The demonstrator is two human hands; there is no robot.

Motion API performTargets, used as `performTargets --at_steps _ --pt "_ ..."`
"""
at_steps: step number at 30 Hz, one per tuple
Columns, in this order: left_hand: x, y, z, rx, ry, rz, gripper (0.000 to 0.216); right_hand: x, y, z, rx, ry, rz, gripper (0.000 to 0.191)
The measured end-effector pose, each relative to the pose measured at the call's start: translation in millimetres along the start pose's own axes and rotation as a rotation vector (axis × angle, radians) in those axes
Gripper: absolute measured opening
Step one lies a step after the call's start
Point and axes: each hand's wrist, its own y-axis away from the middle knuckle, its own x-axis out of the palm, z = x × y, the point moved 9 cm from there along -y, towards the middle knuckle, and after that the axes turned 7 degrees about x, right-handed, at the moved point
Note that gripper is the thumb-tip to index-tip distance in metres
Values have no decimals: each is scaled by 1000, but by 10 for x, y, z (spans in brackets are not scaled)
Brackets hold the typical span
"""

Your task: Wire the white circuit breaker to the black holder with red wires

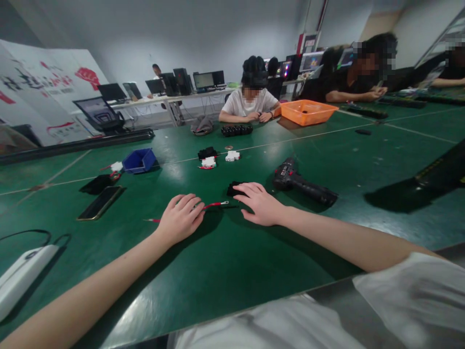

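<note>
- On the green table [225, 261], close to its near edge, the left hand [180, 218] is curling down over a red wire [216, 205], fingers folded narrow and pinching it against the surface
- The red wire is lying flat, running out from under that hand toward three o'clock, its metal tip ending just short of the right hand [259, 203]
- The right hand is lying palm down and open, fingers loosely spread, fingertips touching a small black block [235, 188] at its eleven o'clock
- A black power screwdriver [303, 185] is lying on its side at two o'clock from the right hand, near but apart
- A phone [100, 202] is lying at nine o'clock from the left hand, well apart
- A blue bin [139, 160] is standing at eleven o'clock, farther back
- White connector pieces [232, 155] are sitting at twelve o'clock, beyond the black block
</note>
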Motion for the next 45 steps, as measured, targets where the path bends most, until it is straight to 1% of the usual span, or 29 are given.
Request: performTargets --at_steps 2,4,10,12,14,19,24,26,30,37,41,45 --pt "24 50 27 -24 12 8 16 21 -12 -57 43 7 9 44" --pt "45 68 43 -47 26 13 16 16 -2 -108 66 5 19 41" --pt "124 45 47 -87 59 49 20 -51 34 -170 36 -76 8 9" --pt "157 56 62 -105 78 75 22 -55 38 -181 30 -92 8 5" --pt "189 71 79 -120 97 99 23 -64 47 -199 38 -102 3 4" --pt "206 84 91 -120 92 111 24 -119 99 -297 95 -111 -1 11" --pt "151 49 20 -80 19 130 23 -132 136 -500 204 -116 -42 16" --pt "125 30 -12 -78 -19 146 24 -106 137 -561 240 -135 -60 22" --pt "102 12 -50 -99 -77 179 24 -32 124 -597 285 -200 -44 32" --pt "112 13 -80 -138 -83 237 24 12 134 -701 401 -262 -23 47" --pt "93 3 -76 -165 -76 238 23 56 134 -737 409 -272 -3 58" --pt "97 5 -56 -196 -28 237 24 31 115 -738 401 -268 -9 56"
